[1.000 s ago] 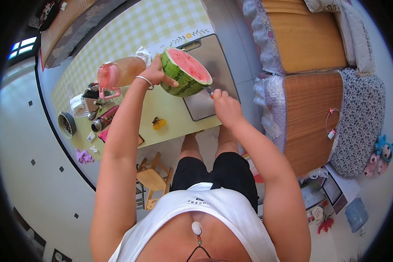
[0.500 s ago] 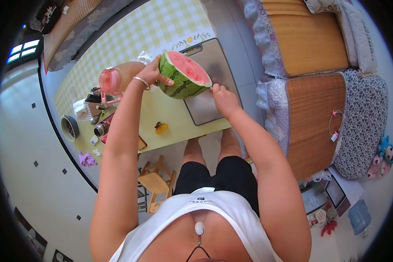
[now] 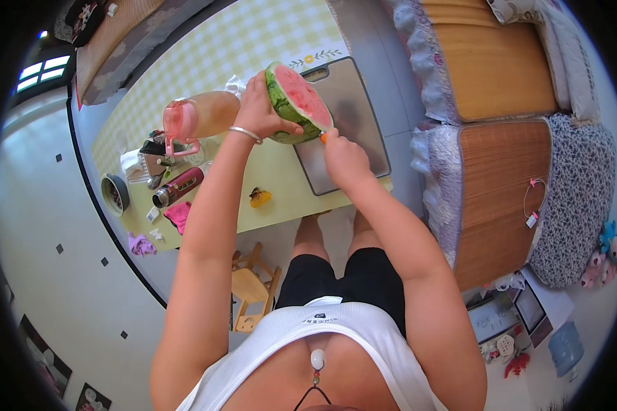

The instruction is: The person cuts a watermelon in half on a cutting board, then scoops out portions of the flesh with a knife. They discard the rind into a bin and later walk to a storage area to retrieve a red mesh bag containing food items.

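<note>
A half watermelon with green rind and red cut face is tilted on its side over the near-left part of a grey cutting board. My left hand grips its rind from the left, a silver bangle on the wrist. My right hand is closed around a small tool with an orange handle, whose tip meets the lower edge of the melon; the blade is hidden.
The yellow checked table also carries a pink-lidded jug, a dark red flask, a small yellow object and clutter at the left end. A wooden stool stands below. Wooden benches with cushions lie to the right.
The melon has been turned more upright and shifted right onto the board. My right hand has moved up to its lower edge with the orange-handled tool.
</note>
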The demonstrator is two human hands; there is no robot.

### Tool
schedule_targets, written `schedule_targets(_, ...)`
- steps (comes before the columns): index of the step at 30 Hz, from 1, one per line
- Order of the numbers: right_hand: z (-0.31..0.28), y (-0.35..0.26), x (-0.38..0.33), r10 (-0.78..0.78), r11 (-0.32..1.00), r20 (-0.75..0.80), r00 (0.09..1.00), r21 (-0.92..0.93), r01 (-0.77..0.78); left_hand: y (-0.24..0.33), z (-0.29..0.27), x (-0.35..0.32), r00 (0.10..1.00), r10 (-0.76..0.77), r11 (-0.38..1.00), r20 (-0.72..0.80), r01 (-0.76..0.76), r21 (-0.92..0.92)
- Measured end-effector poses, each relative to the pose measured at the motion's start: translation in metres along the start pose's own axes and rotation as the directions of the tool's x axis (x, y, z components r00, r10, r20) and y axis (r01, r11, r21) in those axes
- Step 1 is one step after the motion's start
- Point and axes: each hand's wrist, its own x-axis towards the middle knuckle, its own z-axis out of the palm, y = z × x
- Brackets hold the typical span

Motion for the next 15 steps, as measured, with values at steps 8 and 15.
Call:
schedule_targets(8,-0.026,-0.017,0.001,0.160,0.986,0.132,0.978,0.021,-0.164,0.005,-0.002,0.023,0.986,-0.067,0.997,0.151,0.071,-0.018)
schedule_targets(15,-0.042,-0.033,0.001,0.168,0.979,0.166,0.972,0.088,-0.184,0.015,0.001,0.019,0.985,-0.089,0.995,0.147,0.083,0.051)
